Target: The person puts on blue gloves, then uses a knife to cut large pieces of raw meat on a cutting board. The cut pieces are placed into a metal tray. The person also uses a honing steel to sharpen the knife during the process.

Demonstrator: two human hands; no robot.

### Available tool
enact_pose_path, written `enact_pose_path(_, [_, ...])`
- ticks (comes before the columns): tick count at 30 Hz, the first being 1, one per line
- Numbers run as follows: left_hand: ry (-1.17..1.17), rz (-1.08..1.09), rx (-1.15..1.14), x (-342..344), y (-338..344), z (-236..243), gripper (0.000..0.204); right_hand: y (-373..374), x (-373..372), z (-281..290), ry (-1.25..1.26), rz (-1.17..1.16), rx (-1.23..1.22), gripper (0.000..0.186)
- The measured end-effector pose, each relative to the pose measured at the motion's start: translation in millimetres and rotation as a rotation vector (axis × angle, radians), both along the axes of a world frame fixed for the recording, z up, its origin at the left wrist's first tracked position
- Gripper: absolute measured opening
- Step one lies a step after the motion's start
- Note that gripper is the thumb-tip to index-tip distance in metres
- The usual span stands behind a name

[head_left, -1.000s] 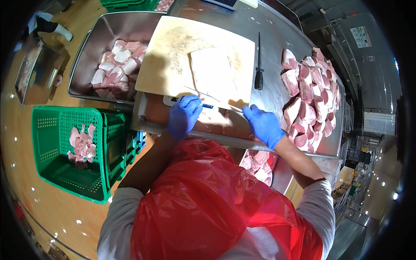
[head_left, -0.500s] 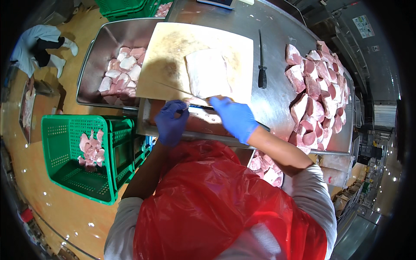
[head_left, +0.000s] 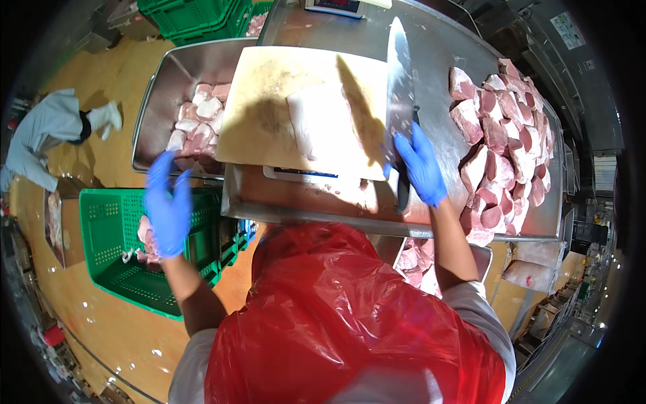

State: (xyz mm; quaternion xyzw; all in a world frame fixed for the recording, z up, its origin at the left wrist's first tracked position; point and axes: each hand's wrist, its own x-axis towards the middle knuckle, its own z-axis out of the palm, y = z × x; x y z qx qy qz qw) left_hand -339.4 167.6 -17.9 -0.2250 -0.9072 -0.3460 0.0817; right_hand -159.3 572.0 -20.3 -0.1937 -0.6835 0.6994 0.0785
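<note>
My right hand (head_left: 418, 168) in a blue glove grips a large knife (head_left: 398, 74), its blade pointing away from me along the cutting board's right edge. A dark-handled tool (head_left: 402, 194) lies partly hidden behind it. A pale slab of meat (head_left: 313, 118) lies on the cream board (head_left: 252, 74). My left hand (head_left: 168, 198), open and slightly blurred, is above the green perforated crate (head_left: 101, 242) beside the steel tray of meat pieces (head_left: 155, 87). Small meat scraps (head_left: 142, 254) show in the crate below its fingers.
A large pile of pink cuts (head_left: 498, 141) covers the right of the steel table (head_left: 434, 60). A scale (head_left: 333, 9) and stacked green crates (head_left: 182, 17) are at the back. More meat (head_left: 412, 262) is below the table edge. Another person (head_left: 47, 131) bends at a cart on the left.
My left hand has moved left from the board's front edge to over the crate. My right hand has moved right, with the knife's blade swung from crosswise to pointing away.
</note>
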Motion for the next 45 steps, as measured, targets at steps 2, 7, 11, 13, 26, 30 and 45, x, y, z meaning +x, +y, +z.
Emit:
enact_pose_path(2, [-0.550, -0.289, 0.635, -6, 73, -55, 0.048, 4, -33, -19, 0.121, 0.045, -0.155, 0.019])
enact_pose_path(7, [-0.184, -0.481, 0.285, -17, 213, -88, 0.061, -27, -63, -31, 0.197, 0.128, -0.341, 0.027])
enact_pose_path(11, [-0.629, -0.686, 0.674, -93, 220, -84, 0.048, -71, -60, -31, 0.185, 0.157, -0.464, 0.030])
enact_pose_path(13, [-0.263, -0.462, 0.412, -118, 202, -73, 0.028, -85, -60, -28, 0.199, 0.134, -0.396, 0.029])
enact_pose_path(26, [0.006, -0.101, 0.467, 56, 172, -89, 0.013, -82, -58, -10, -0.008, 0.298, 1.087, 0.020])
enact_pose_path(30, [-0.202, -0.130, 0.458, 66, 171, -85, 0.008, -88, -68, -3, -0.145, 0.488, 1.213, 0.030])
enact_pose_path(45, [0.121, 0.349, 0.453, 41, 4, -83, 0.006, 40, 75, 49, -0.251, 0.465, 1.447, 0.007])
